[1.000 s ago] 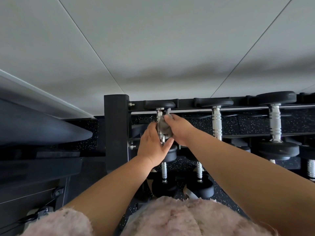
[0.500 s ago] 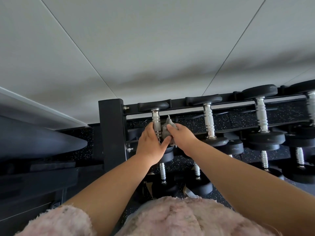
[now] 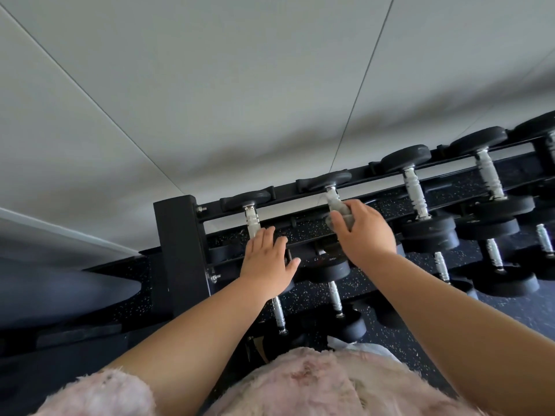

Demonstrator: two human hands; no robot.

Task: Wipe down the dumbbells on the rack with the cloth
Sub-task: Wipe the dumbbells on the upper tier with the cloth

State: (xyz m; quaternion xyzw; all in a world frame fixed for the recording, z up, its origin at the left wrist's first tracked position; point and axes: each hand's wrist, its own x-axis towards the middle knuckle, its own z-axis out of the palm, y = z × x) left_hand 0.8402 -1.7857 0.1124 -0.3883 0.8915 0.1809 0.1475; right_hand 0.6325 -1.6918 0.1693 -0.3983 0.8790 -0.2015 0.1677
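Our right hand [image 3: 365,235] grips the cloth [image 3: 338,218] on a dumbbell handle [image 3: 332,196]; our left hand [image 3: 265,262] lies flat, open. Hard rubbing might roll it loose.

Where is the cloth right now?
In the head view, right of centre, the cloth is gripped by the right hand against the handle of the second dumbbell from the rack's end post, top row.
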